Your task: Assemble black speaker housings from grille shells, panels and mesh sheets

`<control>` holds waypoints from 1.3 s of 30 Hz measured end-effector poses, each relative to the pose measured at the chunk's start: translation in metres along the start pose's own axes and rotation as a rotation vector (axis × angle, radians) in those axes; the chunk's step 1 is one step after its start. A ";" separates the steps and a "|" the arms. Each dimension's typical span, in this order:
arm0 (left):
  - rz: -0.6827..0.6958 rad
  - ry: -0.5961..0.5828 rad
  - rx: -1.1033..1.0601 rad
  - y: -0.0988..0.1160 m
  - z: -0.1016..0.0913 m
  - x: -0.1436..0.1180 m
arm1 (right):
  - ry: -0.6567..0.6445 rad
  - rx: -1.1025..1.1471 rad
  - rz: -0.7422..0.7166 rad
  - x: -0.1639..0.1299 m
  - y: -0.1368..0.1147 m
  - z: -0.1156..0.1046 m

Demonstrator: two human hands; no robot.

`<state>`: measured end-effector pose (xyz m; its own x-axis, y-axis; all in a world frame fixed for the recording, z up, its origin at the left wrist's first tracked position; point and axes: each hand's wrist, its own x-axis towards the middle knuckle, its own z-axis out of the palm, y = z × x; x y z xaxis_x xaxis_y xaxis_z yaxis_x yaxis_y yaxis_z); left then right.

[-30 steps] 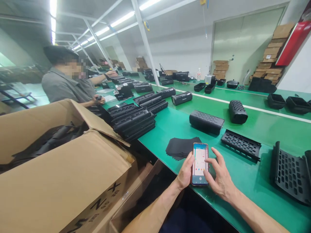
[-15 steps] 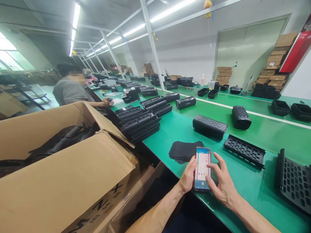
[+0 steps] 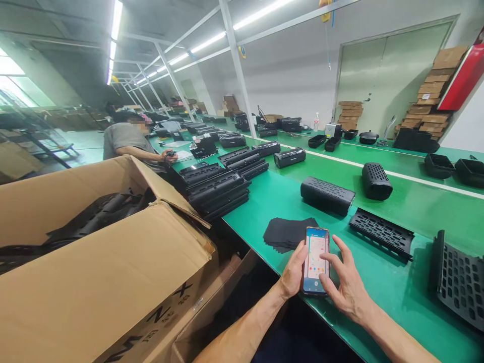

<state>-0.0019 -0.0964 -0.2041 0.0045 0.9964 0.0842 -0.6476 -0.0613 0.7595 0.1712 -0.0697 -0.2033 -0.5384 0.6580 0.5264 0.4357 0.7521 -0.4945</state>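
A smartphone (image 3: pixel 316 259) with a lit screen is upright near the green bench's front edge, and my left hand (image 3: pixel 293 275) grips it along its left side. My right hand (image 3: pixel 346 282) hovers at the phone's right side with fingers apart, thumb and forefinger over the screen; whether they touch the glass I cannot tell. Just behind the phone lies a pile of thin black sheets (image 3: pixel 287 233). To the right of it rests a slotted black panel (image 3: pixel 381 233), and a larger perforated curved panel (image 3: pixel 459 277) stands at the far right.
An open cardboard box (image 3: pixel 94 257) holding black parts (image 3: pixel 102 217) fills the left. Stacked black panels (image 3: pixel 217 191) line the bench edge beyond. Black housings (image 3: pixel 327 195) sit on the green worktop (image 3: pixel 264 199). A co-worker (image 3: pixel 126 138) leans over the bench further off.
The co-worker has leaned lower and further right over the bench. My hands and the phone keep nearly the same pose; the view has shifted slightly.
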 end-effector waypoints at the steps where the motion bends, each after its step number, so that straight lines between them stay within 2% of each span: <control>1: -0.002 -0.003 0.004 0.000 0.000 0.000 | -0.005 -0.007 -0.034 0.000 -0.001 0.000; 5: -0.003 -0.008 0.021 0.002 0.000 0.000 | -0.007 -0.027 -0.124 0.001 -0.002 0.000; 12: -0.011 0.001 0.035 -0.002 -0.002 0.000 | 0.068 -0.010 0.068 -0.001 0.004 0.004; 16: -0.002 0.009 0.054 -0.004 -0.005 0.001 | 0.069 0.026 0.098 -0.001 0.003 0.003; 22: -0.016 0.022 0.048 -0.001 -0.002 0.000 | 0.044 0.022 0.063 -0.001 0.000 0.000; 30: -0.015 0.035 0.050 0.004 0.003 0.000 | 0.013 -0.001 -0.105 0.002 -0.005 -0.003; 39: -0.003 0.028 0.021 0.003 0.003 0.000 | 0.078 -0.019 0.092 0.000 0.000 0.001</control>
<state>-0.0015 -0.0971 -0.2004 -0.0152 0.9978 0.0638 -0.6312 -0.0590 0.7734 0.1701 -0.0702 -0.2043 -0.4386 0.7244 0.5319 0.4948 0.6887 -0.5299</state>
